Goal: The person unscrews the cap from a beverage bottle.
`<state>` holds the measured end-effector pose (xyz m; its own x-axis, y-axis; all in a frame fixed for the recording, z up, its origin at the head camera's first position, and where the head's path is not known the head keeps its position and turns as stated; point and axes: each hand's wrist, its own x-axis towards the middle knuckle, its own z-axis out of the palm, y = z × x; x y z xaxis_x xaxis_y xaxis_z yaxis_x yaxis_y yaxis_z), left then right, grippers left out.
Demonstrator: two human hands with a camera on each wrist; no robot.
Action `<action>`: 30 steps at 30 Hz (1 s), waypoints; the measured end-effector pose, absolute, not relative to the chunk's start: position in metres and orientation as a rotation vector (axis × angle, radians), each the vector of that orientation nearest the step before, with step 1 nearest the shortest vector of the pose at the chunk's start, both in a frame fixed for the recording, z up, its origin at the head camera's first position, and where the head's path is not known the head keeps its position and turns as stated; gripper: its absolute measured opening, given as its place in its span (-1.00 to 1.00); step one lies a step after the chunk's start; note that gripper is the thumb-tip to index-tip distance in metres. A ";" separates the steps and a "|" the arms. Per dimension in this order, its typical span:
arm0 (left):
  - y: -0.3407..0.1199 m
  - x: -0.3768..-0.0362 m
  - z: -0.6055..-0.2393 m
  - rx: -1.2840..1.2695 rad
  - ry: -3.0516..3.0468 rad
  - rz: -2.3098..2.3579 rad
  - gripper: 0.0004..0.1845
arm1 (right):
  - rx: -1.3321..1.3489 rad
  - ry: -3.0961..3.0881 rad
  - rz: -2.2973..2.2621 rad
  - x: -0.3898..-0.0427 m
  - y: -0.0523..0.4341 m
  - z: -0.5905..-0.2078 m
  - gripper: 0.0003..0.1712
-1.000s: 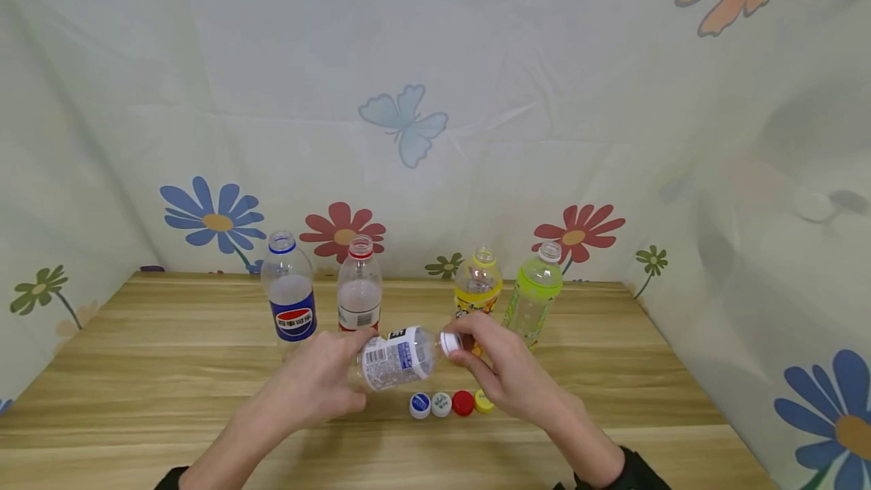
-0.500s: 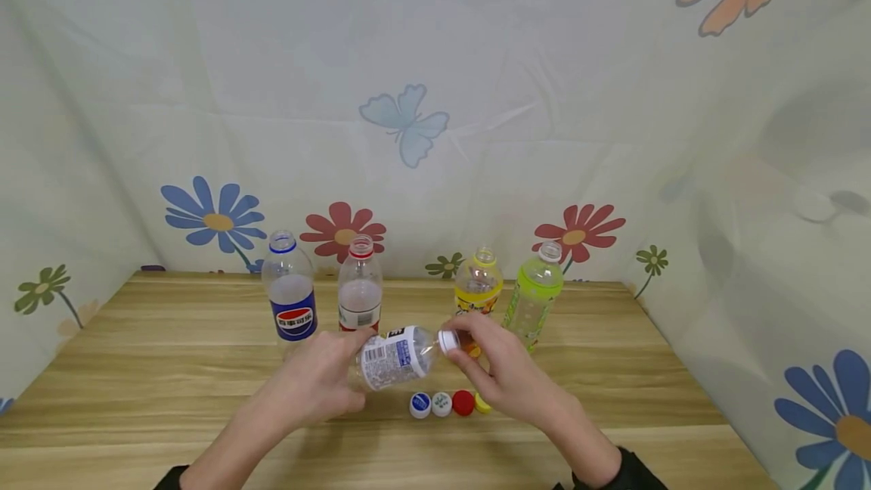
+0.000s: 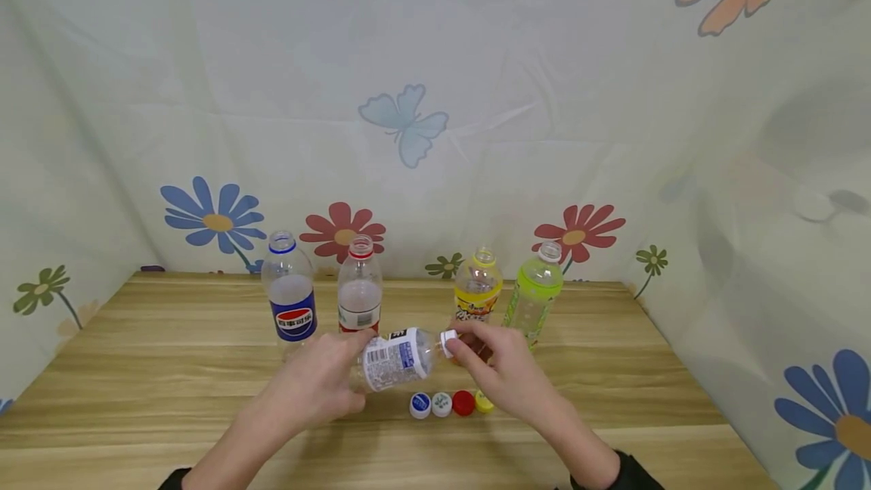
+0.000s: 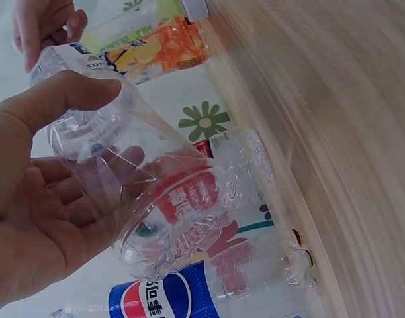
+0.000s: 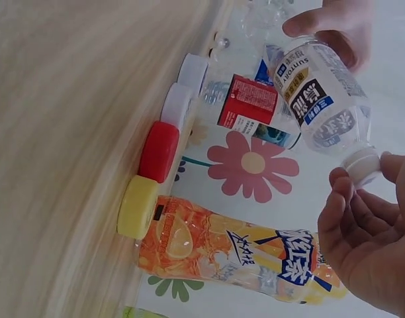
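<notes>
My left hand (image 3: 343, 369) grips a clear bottle with a white label (image 3: 393, 358), tilted on its side above the table with its neck to the right. In the left wrist view its fingers (image 4: 70, 99) wrap round the bottle's base (image 4: 156, 212). My right hand (image 3: 457, 348) pinches the white cap (image 3: 447, 340) on the bottle's neck. The right wrist view shows fingertips (image 5: 339, 189) on either side of the white cap (image 5: 361, 164) at the end of the bottle (image 5: 325, 106).
Four open bottles stand at the back: Pepsi (image 3: 289, 299), red-label (image 3: 359, 293), yellow (image 3: 478, 287), green (image 3: 534, 295). Below the hands lies a row of loose caps: blue-white (image 3: 420, 404), white-green (image 3: 441, 404), red (image 3: 463, 403), yellow (image 3: 484, 401). Wooden table (image 3: 136, 369), flowered cloth walls.
My right hand's fingers have turned a little round the white cap and its wrist has dropped slightly. The bottle stays almost still in my left hand.
</notes>
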<state>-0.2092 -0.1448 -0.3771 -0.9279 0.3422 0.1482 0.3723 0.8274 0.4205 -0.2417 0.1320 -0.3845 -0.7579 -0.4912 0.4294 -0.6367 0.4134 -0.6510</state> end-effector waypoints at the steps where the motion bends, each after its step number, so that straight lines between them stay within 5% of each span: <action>1: -0.145 -0.209 -0.377 -0.574 -2.939 -0.692 -0.20 | 1.002 -2.492 1.268 -0.241 0.132 -0.384 -0.72; 30: -0.141 -0.206 -0.376 -0.551 -2.930 -0.632 -0.18 | 0.993 -2.514 1.513 -0.233 0.129 -0.377 -0.82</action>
